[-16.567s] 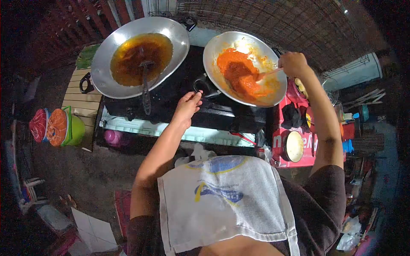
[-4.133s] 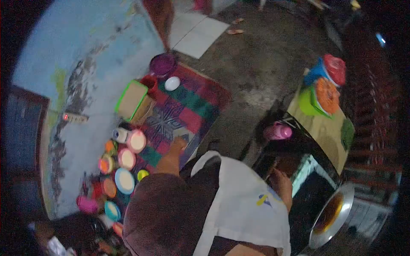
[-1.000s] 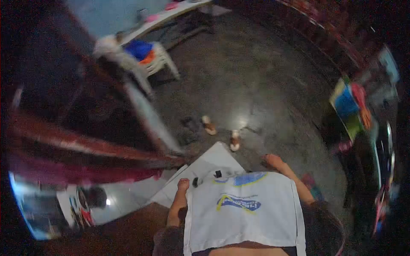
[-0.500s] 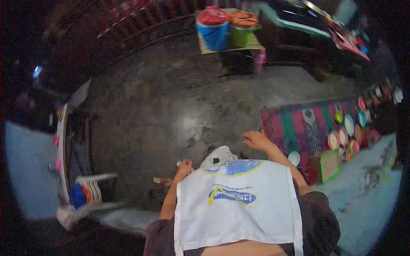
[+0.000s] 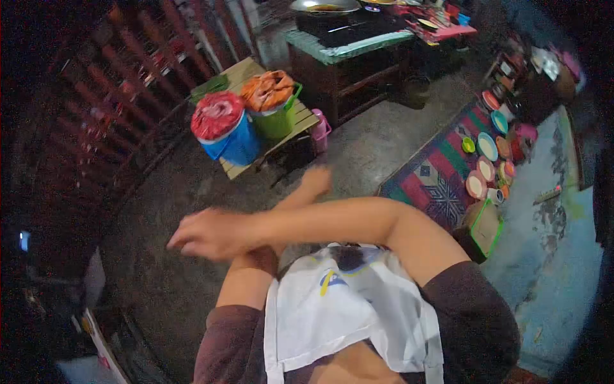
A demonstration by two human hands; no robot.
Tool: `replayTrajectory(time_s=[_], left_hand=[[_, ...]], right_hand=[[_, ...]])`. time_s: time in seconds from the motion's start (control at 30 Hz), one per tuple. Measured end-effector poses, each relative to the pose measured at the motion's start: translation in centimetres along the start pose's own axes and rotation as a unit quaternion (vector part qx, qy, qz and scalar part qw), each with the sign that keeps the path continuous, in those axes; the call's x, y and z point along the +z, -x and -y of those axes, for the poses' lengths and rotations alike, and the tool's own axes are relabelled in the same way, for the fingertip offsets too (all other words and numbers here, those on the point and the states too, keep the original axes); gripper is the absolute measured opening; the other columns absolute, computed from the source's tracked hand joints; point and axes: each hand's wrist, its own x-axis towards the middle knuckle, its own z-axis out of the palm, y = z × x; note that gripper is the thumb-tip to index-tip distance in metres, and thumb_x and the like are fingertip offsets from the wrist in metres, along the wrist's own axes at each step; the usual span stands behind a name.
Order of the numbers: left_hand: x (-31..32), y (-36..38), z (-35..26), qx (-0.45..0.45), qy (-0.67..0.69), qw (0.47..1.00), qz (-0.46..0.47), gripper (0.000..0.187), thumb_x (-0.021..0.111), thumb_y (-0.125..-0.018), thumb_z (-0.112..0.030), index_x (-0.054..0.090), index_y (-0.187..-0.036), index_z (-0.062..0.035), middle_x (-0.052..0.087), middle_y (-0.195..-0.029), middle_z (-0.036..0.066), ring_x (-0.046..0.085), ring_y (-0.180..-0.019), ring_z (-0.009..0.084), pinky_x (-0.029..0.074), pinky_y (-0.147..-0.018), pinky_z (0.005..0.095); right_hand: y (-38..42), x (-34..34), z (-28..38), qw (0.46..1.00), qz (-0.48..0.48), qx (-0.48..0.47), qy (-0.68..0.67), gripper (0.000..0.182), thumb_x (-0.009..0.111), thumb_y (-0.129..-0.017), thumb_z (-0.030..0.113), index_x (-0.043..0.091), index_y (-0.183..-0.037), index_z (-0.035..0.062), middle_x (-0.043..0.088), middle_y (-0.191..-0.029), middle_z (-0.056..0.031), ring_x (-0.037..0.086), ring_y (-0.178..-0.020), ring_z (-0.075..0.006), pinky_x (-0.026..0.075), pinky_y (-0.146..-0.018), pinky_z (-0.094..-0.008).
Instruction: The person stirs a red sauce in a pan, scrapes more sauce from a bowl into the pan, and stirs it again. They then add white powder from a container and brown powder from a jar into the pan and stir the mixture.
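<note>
My forearms cross in front of my chest, over a white apron (image 5: 326,320) with a blue and yellow print. Reaching across to the left, my right hand (image 5: 208,235) is slightly blurred, its fingers stretched out with nothing in them. My left hand (image 5: 314,182) extends forward beneath the right forearm, toward the slatted bench. It is smeared by motion, so its fingers cannot be made out. Ahead on the slatted bench (image 5: 240,75) stand a blue bucket (image 5: 240,144) with a red cover and a green bucket (image 5: 275,123) with an orange cover. Neither hand visibly touches them.
A pink container (image 5: 321,133) stands beside the bench. Behind is a dark stove table (image 5: 358,48) with a wide pan (image 5: 325,6). On the right, a patterned mat (image 5: 438,192) holds several bowls and plates, with a green-rimmed box (image 5: 486,230) near its end. A slatted fence (image 5: 128,83) runs along the left.
The view has swung so that the bench and buckets appear nearer and farther left. My arms, apart before, are now crossed, with the right hand moved left and the left hand moved forward.
</note>
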Motion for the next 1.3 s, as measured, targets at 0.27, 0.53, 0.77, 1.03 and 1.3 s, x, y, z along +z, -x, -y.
replayTrajectory(time_s=[0.27,0.53,0.77,1.03,1.3], left_hand=[[-6.5,-21.1,-12.1,0.346,0.106,0.925,-0.116,0.038,0.063,-0.064,-0.017,0.051,-0.099,-0.0121,0.05,-0.098,0.011,0.047,-0.094,0.0297,0.043,-0.074,0.0394],[-4.3,-38.3,-12.5,0.456,0.238,0.851,-0.104,0.032,0.053,-0.077,-0.02,0.05,-0.108,-0.0116,0.047,-0.108,0.014,0.043,-0.103,0.031,0.039,-0.084,0.0404],[-20.8,-48.5,-12.2,0.506,0.392,0.759,0.121,0.031,0.05,-0.082,-0.026,0.051,-0.104,-0.0035,0.055,-0.098,0.016,0.051,-0.096,0.0309,0.04,-0.082,0.0382],[-16.9,-69.1,-17.0,0.394,0.253,0.865,0.178,0.037,0.048,-0.077,-0.034,0.058,-0.097,-0.0044,0.056,-0.1,0.02,0.053,-0.094,0.0355,0.041,-0.08,0.0433],[-20.5,-87.2,-8.6,0.128,0.365,0.896,-0.216,0.022,0.054,-0.076,-0.02,0.057,-0.093,-0.0068,0.056,-0.095,0.013,0.052,-0.09,0.0302,0.042,-0.078,0.0392]], right_hand=[[4.9,-16.9,-14.3,0.904,0.257,0.263,0.22,0.03,0.05,-0.076,0.027,0.059,-0.096,0.0061,0.059,-0.092,-0.0176,0.055,-0.087,-0.035,0.044,-0.077,-0.0425],[22.7,-43.6,-25.8,0.697,0.356,0.501,0.37,0.029,0.048,-0.076,0.028,0.061,-0.094,0.0093,0.061,-0.09,-0.0148,0.059,-0.076,-0.0322,0.047,-0.065,-0.0408],[37.5,-56.8,-30.5,0.71,0.085,0.534,0.452,0.02,0.053,-0.072,0.024,0.063,-0.083,0.0098,0.061,-0.077,-0.0117,0.06,-0.069,-0.0295,0.048,-0.061,-0.0387],[29.5,-70.6,-38.3,0.879,0.033,0.255,0.401,0.035,0.051,-0.074,0.027,0.053,-0.104,0.0098,0.054,-0.095,-0.0095,0.054,-0.089,-0.0286,0.046,-0.073,-0.0383],[37.8,-89.8,-33.1,0.84,0.001,0.343,0.42,0.042,0.059,-0.07,0.021,0.052,-0.108,0.0039,0.055,-0.097,-0.0174,0.05,-0.097,-0.029,0.039,-0.084,-0.0376]])
